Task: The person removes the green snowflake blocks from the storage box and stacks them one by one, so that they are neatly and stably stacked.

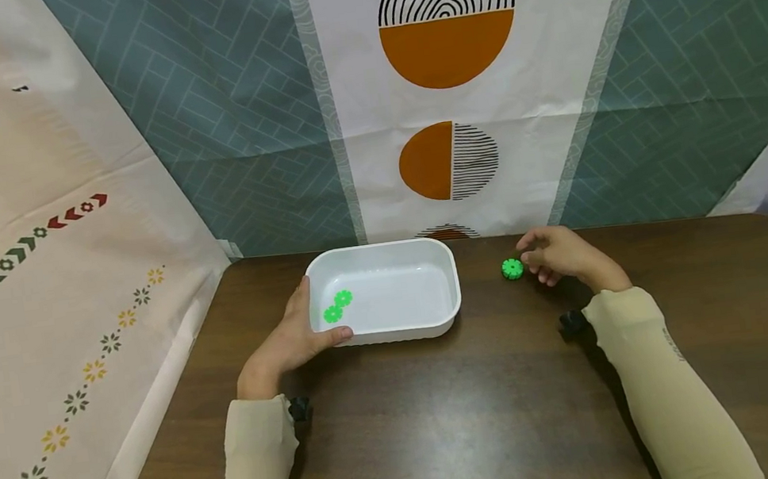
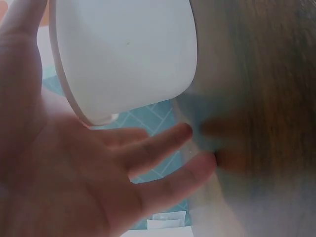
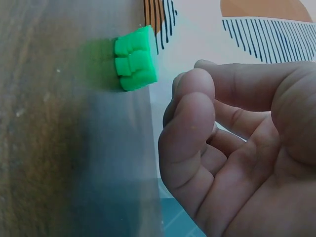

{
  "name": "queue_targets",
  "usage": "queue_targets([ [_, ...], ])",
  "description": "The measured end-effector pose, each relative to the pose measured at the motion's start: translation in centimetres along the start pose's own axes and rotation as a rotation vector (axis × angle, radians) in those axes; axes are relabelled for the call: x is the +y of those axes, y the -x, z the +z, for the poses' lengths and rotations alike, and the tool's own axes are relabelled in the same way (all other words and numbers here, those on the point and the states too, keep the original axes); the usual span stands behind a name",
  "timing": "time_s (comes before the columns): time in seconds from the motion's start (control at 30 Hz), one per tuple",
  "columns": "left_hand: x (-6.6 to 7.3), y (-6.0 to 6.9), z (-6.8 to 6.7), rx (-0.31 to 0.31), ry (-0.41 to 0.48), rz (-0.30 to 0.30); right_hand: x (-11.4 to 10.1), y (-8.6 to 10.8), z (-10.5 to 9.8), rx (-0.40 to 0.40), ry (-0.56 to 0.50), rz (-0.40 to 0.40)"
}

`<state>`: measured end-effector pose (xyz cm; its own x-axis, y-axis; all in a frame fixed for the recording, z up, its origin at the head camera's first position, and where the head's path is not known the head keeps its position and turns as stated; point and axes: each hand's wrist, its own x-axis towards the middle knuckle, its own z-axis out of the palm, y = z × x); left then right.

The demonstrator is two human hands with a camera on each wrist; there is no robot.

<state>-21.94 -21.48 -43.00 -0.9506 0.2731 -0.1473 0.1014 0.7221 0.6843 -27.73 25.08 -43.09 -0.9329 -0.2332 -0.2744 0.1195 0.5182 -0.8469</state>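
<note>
A shallow white tray (image 1: 406,331) sits near the table's back edge. My left hand (image 1: 298,331) touches its left end, thumb over the front rim; in the left wrist view the fingers are spread and fairly straight beside the tray wall (image 2: 128,54). Inside the tray, toward its left end, lie two flat green flower-shaped discs (image 1: 343,298). Right of the tray, a small stack of similar green discs (image 1: 512,268) rests on the table. My right hand (image 1: 558,254) is just right of that stack, fingers loosely curled and holding nothing; the right wrist view shows a gap to the stack (image 3: 136,59).
The dark wooden table (image 1: 449,415) reaches back to a patterned cloth (image 1: 377,184) hanging behind it. A white cloth with printed flowers (image 1: 80,341) hangs along the left side. Each wrist carries a small black device.
</note>
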Motion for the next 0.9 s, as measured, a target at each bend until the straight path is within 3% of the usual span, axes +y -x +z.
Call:
queue_targets([
  [0.5, -0.5, -0.3, 0.3, 0.098, -0.068, 0.051, -2.1, 0.8, -0.5, 0.041, 0.035, -0.066],
  [0.67, -0.4, -0.5, 0.6, 0.096, -0.108, 0.022, -2.7, 1.1, -0.4, 0.039, 0.015, -0.091],
  [0.9, 0.1, -0.6, 0.8, 0.087, -0.123, -0.001, -4.7, 2.0, 0.4, 0.033, 0.000, -0.187],
])
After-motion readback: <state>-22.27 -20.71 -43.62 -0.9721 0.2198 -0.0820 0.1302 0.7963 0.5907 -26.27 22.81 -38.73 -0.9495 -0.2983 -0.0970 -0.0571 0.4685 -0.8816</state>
